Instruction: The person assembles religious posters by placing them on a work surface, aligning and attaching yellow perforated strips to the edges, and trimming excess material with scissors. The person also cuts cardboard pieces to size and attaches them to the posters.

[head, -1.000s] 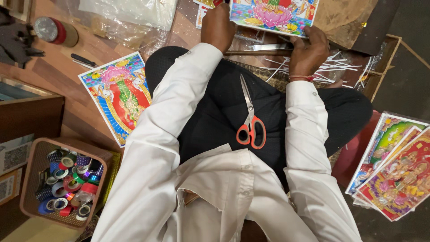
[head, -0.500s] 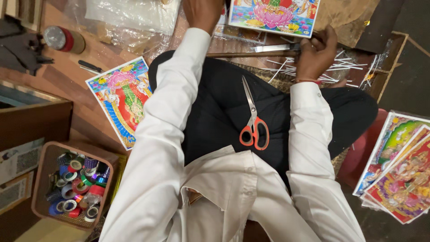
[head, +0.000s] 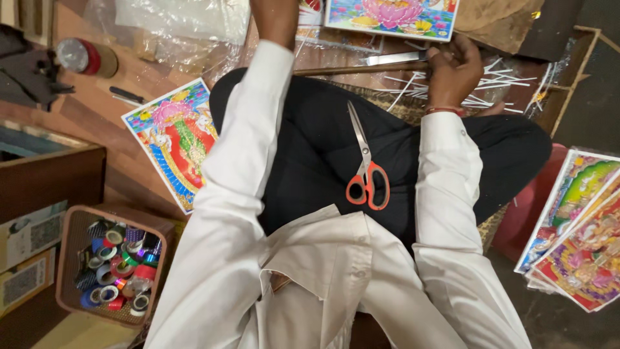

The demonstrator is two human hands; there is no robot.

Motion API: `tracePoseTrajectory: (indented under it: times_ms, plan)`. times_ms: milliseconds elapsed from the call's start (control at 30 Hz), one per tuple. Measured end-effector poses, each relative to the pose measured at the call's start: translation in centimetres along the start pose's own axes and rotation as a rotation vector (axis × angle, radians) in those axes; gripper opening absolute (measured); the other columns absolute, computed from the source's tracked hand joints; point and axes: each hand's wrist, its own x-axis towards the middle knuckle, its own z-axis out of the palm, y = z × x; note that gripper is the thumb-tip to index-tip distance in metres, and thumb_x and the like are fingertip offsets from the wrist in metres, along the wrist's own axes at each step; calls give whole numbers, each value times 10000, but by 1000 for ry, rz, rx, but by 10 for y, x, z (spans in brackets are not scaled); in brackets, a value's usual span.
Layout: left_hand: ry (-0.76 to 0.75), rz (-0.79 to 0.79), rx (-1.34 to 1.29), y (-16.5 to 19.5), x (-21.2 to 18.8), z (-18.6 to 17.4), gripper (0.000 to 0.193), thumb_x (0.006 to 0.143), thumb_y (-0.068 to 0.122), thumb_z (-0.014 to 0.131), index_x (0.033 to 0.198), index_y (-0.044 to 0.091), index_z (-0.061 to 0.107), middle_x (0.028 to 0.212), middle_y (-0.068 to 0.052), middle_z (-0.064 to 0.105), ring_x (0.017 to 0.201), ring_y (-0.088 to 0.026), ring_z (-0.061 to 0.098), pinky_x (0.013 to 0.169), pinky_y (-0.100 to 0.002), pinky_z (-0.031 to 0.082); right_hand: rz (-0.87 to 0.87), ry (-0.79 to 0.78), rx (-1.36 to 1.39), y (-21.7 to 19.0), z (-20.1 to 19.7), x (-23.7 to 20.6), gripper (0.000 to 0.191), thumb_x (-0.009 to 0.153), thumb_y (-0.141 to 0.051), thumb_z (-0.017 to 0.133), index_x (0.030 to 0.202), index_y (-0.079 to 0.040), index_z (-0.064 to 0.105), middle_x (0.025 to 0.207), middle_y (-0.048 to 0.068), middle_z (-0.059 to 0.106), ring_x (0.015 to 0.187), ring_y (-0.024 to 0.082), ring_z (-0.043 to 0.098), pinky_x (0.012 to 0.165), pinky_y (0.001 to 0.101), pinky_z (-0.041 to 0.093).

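Note:
I sit cross-legged in dark trousers and a white shirt. My right hand (head: pixel 452 68) is curled around the end of a long thin wooden stick (head: pixel 336 69) that lies across my knees. A flat metal blade (head: pixel 395 58) lies just above the stick and reaches the same hand. My left forearm stretches to the top edge, where the hand is cut off from view. A colourful printed picture (head: pixel 391 16) lies beyond both hands. Orange-handled scissors (head: pixel 367 174) rest shut on my lap.
A second printed picture (head: pixel 174 145) lies on the floor at left, and a stack of similar ones (head: pixel 581 239) at right. A basket of tape rolls (head: pixel 113 265) stands at lower left beside cardboard boxes (head: pixel 29 239). Thin white sticks (head: pixel 497 84) are scattered past my right hand.
My left hand has moved further forward and out of the top of the view. The picture in front sits higher in the frame. My right hand stays on the stick.

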Motion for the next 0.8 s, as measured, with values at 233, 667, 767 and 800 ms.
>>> tracePoseTrajectory:
  times_ms: [233, 667, 767, 800]
  plan:
    - [-346, 495, 173, -43, -47, -3, 243, 827, -18, 834, 1024, -41, 694, 1382, -229, 636, 1140, -307, 728, 957, -386, 572, -148, -77, -97, 6, 1, 1, 480, 825, 99, 838, 1270, 69, 661, 1183, 128, 766, 1048, 211, 757, 923, 305, 614]
    - [-327, 462, 528, -44, -67, 2, 263, 737, 1, 855, 945, -51, 704, 1527, -229, 469, 1265, -411, 628, 1015, -392, 539, -364, -17, -398, 15, 3, 0, 435, 766, 48, 904, 1167, 33, 737, 1168, 134, 728, 998, 226, 764, 871, 317, 620]
    - [-320, 478, 556, -48, -67, 4, 257, 752, 19, 856, 954, -46, 712, 1528, -244, 454, 1282, -415, 607, 1035, -392, 527, -320, -15, -382, 14, 2, -1, 412, 782, 52, 887, 1168, 26, 744, 1176, 125, 732, 984, 218, 773, 868, 316, 623]
    - [-320, 485, 563, -49, -67, 4, 253, 756, 19, 854, 957, -46, 714, 1530, -248, 451, 1289, -416, 602, 1043, -393, 524, -333, -15, -381, 13, 2, -1, 412, 784, 58, 885, 1169, 29, 742, 1182, 127, 727, 988, 219, 772, 868, 315, 624]
